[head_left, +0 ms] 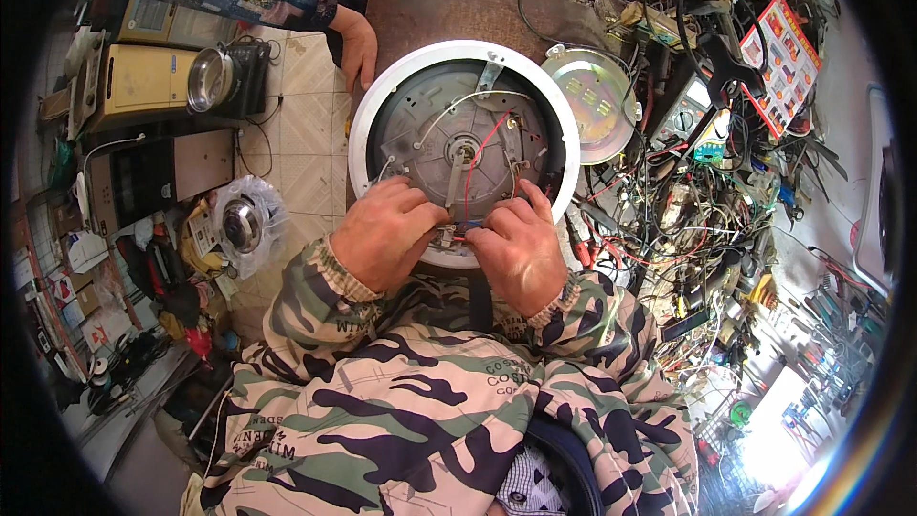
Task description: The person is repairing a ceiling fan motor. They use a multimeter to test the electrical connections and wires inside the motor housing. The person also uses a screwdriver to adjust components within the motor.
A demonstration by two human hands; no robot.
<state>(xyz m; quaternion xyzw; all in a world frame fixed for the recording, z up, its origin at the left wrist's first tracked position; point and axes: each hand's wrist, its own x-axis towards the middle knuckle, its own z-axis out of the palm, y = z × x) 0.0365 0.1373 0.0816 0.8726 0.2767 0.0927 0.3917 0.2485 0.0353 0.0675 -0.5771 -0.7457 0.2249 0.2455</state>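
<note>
A round appliance base (361,124) with a white rim lies opened side up in front of me, its grey metal underside and loose wires exposed. A red wire (485,145) runs down its middle, and a white wire (457,107) curves over the upper part. Over the near rim, my left hand (387,234) is closed in a pinch; what its fingertips hold is too small to make out. My right hand (523,253) pinches a short wire with red on it close to a small metal fitting (445,232), with one finger raised. The two hands' fingertips nearly meet.
A round metal cover plate (590,105) lies right of the base on the brown worktop (420,14). Tangled cables, a meter (680,115) and tools crowd the right side. Another person's hand (358,46) rests by the base's far left. Appliances and a plastic-wrapped pot (241,225) stand left.
</note>
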